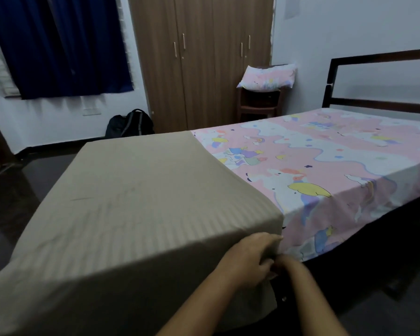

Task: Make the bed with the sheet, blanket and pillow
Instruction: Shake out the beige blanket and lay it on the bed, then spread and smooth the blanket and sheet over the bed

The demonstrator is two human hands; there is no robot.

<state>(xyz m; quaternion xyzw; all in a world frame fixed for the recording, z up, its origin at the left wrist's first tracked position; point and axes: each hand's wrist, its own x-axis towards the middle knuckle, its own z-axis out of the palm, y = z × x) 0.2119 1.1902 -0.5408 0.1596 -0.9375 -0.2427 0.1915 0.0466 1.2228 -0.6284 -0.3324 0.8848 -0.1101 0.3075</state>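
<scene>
So the sheet (325,161) step looks done to me: it's spread flat over the bed (383,105), with the near side hanging over the edge. Right now it's the blanket (143,190) step. The blanket covers the foot end only, its straight edge running across the sheet, and it drapes over the near side.

Both hands are down at the blanket's near corner, where it meets the sheet. The left hand (250,257) has its fingers curled round the blanket's edge, gripping it. The right hand (287,265) is tucked right up against it, touching or nearly so, but its fingers are blurry and half hidden behind the left, so I can't tell if it's actually holding cloth or not.

My guess at the next move: tug that corner straight so the overhang sits even, maybe smooth the top, which already looks pretty flat.

After that, the pillow (267,76). It's not on the bed yet; it's sitting on a stool (257,107) across the room, near the head end. That means walking round, grabbing it and laying it on the sheet by the headboard.
</scene>
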